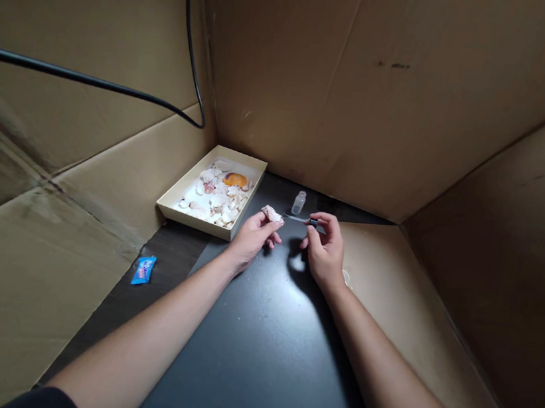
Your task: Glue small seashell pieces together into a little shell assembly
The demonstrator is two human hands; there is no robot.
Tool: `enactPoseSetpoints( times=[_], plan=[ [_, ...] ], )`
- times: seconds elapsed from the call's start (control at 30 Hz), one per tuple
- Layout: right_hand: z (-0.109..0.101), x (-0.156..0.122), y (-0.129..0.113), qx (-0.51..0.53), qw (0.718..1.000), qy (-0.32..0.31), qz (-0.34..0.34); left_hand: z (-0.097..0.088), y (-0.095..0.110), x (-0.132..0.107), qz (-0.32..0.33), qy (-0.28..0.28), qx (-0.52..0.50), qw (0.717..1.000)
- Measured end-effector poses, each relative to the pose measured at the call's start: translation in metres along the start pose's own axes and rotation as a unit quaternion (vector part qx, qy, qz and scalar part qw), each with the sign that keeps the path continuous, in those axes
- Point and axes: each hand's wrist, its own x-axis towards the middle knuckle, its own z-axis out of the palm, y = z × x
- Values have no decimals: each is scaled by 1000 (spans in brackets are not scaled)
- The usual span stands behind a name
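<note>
My left hand pinches a whitish seashell with reddish-brown markings between thumb and fingers. Facing it, my right hand grips the black cap of a thin, pale-stemmed applicator. The stem points left, and its dark tip is at or very near the shell's right end; I cannot tell whether they touch. Just behind the two hands, a small translucent bottle stands upright without a cap.
At the back left, a shallow cream box holds many shells and an orange piece. A blue wrapped packet lies nearer on the left. Cardboard walls surround the dark tabletop. A black cable hangs at upper left.
</note>
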Motion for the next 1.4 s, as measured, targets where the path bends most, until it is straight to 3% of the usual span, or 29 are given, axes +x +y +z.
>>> enactPoseSetpoints(
  times=[0.1, 0.23, 0.37, 0.5, 0.63, 0.77, 0.93, 1.07, 1.23, 1.4],
  plan=[
    [0, 0, 0, -3, 1000, -27, 1, -1, -3, 1, 11, 0, -23, 1000],
    [-1, 0, 1, -11, 1000, 1, 5, -1, -1, 0, 2, -6, -29, 1000],
    [-1, 0, 2, -8, 1000, -30, 0, -2, 1, 0, -15, 6, -52, 999],
    [-1, 0, 1, -21, 1000, 5, 12, -3, 1, 1, -14, 27, -72, 997],
    [-1, 0, 1, -12, 1000, -23, 6, -3, -1, 1, -12, 25, -75, 997],
    [-1, 1, 1, -29, 999, 14, 19, -4, -1, 2, -14, 28, -74, 997],
    [-1, 0, 0, -9, 1000, -28, -3, -4, -1, 2, -13, 20, -76, 997],
    [-1, 0, 0, -23, 1000, 8, 13, -4, -2, 3, -9, 27, -75, 997],
    [-1, 0, 2, -12, 1000, -23, 8, -4, -2, 2, -3, 31, -76, 997],
    [-1, 0, 1, -26, 1000, -4, 18, -4, -1, 2, -4, 34, -75, 997]
  ],
)
